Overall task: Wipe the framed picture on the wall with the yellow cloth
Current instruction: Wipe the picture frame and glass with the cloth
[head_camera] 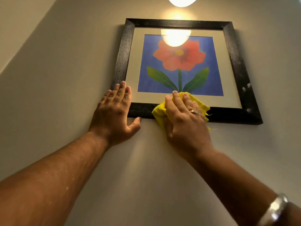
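A framed picture [234,53] with a black frame hangs on the wall, showing a red flower with green leaves on blue behind glass. My right hand [184,118] presses the yellow cloth [158,111] flat against the lower frame bar and the bottom of the glass, near the middle. My left hand [114,111] lies flat on the frame's lower left corner, fingers together on the frame and thumb under its bottom edge. Most of the cloth is hidden under my right palm.
A wall lamp [182,0] glows just above the picture and reflects in the top of the glass. White dust specks [246,88] mark the frame's right bar. Plain beige wall [65,70] surrounds the picture; it meets the ceiling at the upper left.
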`<state>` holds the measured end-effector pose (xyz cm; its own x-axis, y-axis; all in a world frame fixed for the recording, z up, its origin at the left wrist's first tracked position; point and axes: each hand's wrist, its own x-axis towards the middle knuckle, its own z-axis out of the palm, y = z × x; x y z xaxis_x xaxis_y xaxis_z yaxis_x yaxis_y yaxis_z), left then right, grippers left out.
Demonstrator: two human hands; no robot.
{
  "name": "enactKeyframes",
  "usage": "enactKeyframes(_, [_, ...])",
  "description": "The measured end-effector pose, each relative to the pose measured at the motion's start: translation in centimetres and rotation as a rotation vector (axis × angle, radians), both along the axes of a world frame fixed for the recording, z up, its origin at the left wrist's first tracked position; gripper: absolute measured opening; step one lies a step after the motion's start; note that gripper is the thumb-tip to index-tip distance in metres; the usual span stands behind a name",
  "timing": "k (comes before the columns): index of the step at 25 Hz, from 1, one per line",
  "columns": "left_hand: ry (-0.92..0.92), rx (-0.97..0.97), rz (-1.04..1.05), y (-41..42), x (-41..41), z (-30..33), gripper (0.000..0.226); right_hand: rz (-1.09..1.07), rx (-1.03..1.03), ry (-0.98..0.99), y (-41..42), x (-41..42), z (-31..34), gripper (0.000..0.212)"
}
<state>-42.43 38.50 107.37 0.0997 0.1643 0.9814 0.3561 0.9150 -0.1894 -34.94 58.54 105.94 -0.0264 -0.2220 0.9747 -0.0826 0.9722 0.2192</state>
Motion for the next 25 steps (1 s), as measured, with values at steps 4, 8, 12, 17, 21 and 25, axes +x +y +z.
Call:
enactKeyframes(4, [0.004,-0.021,-0.009,-0.1,-0.2,0.3,0.094,-0.139,-0.051,0.01,9.5,2.5,-1.9,0.061])
enactKeyframes(8, [0.006,0.018,0.002,0.1,-0.1,0.4,0.099,-0.147,-0.31,-0.026,14.9,5.0,0.3,0.071])
enactKeyframes(12, [-0.082,0.197,0.014,3.0,1.1,0.8,0.12,-0.123,-0.178,-0.071,15.3,4.8,-2.7,0.073])
enactKeyframes(17, [-0.074,0.301,-0.012,4.9,1.2,0.9,0.136,-0.129,-0.183,-0.087,16.3,4.9,4.2,0.061])
enactKeyframes(21, [-0.027,0.303,-0.013,4.7,0.8,0.7,0.133,-0.109,-0.245,-0.129,15.2,5.6,11.1,0.062])
enactKeyframes(25, [-0.019,0.289,-0.009,4.8,0.8,0.7,0.131,-0.06,-0.102,-0.132,17.5,4.9,0.5,0.073])
